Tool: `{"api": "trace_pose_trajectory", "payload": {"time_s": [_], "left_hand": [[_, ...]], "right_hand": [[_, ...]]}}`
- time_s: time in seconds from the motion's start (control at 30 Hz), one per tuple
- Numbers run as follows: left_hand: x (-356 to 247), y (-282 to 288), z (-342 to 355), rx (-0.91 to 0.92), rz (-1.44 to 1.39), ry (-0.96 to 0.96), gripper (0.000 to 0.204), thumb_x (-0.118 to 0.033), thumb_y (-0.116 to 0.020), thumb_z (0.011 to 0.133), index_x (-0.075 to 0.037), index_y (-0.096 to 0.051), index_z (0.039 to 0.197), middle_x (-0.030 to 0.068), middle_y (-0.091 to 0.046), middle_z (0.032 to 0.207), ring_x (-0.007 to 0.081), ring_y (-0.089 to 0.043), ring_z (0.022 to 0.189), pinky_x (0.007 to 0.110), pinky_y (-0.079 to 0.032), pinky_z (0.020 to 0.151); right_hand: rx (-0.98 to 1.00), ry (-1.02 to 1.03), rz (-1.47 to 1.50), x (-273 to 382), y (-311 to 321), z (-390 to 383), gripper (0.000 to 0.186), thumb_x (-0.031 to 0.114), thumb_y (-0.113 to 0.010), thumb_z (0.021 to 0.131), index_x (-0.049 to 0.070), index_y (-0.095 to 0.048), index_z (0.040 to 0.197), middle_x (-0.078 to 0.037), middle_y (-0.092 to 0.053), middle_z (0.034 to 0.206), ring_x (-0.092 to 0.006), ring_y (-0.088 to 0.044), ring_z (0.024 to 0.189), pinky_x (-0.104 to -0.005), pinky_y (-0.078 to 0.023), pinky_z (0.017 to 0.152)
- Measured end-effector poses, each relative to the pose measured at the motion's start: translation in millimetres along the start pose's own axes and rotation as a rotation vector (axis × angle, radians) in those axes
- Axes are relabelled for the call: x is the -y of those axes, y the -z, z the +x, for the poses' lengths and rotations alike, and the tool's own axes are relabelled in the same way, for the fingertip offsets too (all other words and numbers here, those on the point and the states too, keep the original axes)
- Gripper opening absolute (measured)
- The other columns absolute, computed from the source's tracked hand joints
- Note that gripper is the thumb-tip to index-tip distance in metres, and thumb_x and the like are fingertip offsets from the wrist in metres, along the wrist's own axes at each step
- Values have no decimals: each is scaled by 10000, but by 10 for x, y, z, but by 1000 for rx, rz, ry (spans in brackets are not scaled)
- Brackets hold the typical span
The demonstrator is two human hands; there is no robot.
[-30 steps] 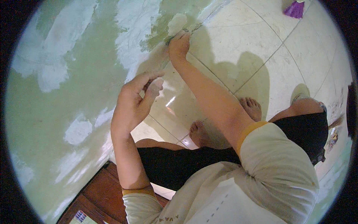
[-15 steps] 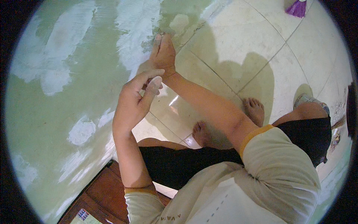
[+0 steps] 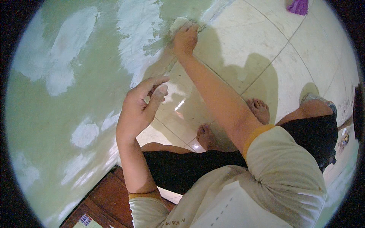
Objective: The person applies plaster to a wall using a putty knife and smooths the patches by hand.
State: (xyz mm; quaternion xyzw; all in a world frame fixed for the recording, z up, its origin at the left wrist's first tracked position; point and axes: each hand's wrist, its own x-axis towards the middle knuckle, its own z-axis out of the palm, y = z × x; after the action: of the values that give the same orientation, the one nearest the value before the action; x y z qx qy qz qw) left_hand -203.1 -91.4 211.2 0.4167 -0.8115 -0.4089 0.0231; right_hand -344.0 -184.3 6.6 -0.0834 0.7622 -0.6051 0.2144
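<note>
My right hand (image 3: 186, 38) reaches to the foot of a green wall (image 3: 95, 98) with white filler patches, where it meets the tiled floor. Its fingers are bent closed at a roughened patch (image 3: 178, 23); whatever they may grip is hidden. My left hand (image 3: 142, 102) is raised nearer me beside the wall, its fingers loosely bent and apart, pale dust on the tips, with nothing visible in it.
My bare feet (image 3: 205, 135) and knees rest over cream floor tiles (image 3: 289, 68). A purple bristled broom head (image 3: 297, 7) lies at the top right. A brown wooden piece (image 3: 102, 193) sits against the wall at lower left, and small clutter (image 3: 344, 138) shows at far right.
My right hand moved left onto the wall half a second ago and is now higher up, back at the roughened patch by the floor edge. My left hand has shifted slightly.
</note>
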Motion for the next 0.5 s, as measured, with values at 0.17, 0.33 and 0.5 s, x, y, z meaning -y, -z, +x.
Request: {"api": "trace_pose_trajectory", "payload": {"time_s": [0.17,0.33,0.5], "left_hand": [[116,20,-68,-18,-27,-3,237,-114,-588,919,-22,-624,1134,118,-658,893,167,-631,753,297,-485,705],[54,6,-33,14,-37,-1,247,-99,-584,917,-24,-619,1149,117,-660,897,170,-636,763,293,-483,704],[95,16,-77,-9,-32,8,245,-100,-581,920,-15,-615,1148,111,-661,899,163,-630,758,293,-483,702]], "right_hand": [[101,558,44,380,17,-546,183,145,-482,922,-16,-507,1005,-242,-595,913,-439,-572,846,-509,-450,740],[-53,456,-14,-12,-48,66,162,134,-491,911,-3,-494,998,-231,-583,884,-434,-570,829,-506,-447,730],[-94,628,-7,130,-45,-119,174,144,-481,908,-1,-492,1005,-241,-595,858,-442,-584,814,-515,-454,722]]}}
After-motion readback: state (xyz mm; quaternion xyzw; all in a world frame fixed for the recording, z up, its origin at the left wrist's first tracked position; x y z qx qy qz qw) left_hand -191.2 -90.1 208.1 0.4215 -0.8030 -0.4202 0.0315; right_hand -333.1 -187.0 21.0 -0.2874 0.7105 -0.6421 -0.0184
